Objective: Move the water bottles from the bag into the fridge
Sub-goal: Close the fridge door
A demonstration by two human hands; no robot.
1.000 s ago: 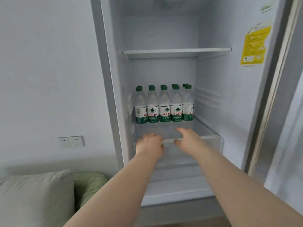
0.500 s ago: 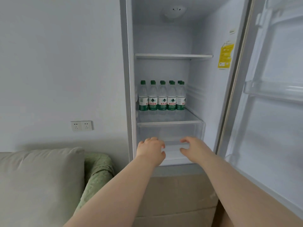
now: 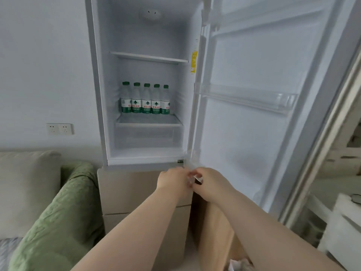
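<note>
Standing water bottles [image 3: 145, 99] inside fridge [image 3: 136, 36]

fridge shelf [image 3: 148, 121] | carries water bottles [image 3: 146, 99] | upright, green-capped, side by side at back

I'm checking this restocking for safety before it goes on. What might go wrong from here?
1. The water bottles stand upright in a tight row at the back of the shelf; pushing another in carelessly might topple one.
2. The fridge door hangs wide open, so cold likely escapes while the left hand and right hand are down by the tan bag.
</note>
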